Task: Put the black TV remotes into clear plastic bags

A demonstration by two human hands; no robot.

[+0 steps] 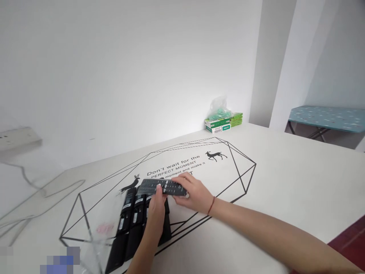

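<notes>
A black remote control (pixel 151 185) with rows of small buttons is held level above the table, its button side up. My right hand (pixel 194 192) grips its right end, and my left hand (pixel 156 209) pinches it near the middle with the thumb on top. Clear film seems to cover its left end. Below lie several more black remote controls (pixel 125 222) side by side, backs up, with white labels on them. My left forearm hides part of that group.
The white table (pixel 285 182) has a printed deer-and-lettering pattern. Clear plastic (pixel 99 228) lies left of the remotes, near a pale cable (pixel 62 188). Green and white boxes (pixel 218 123) with a plastic bag (pixel 219 108) stand by the wall. A blue folding table (pixel 327 118) is at far right.
</notes>
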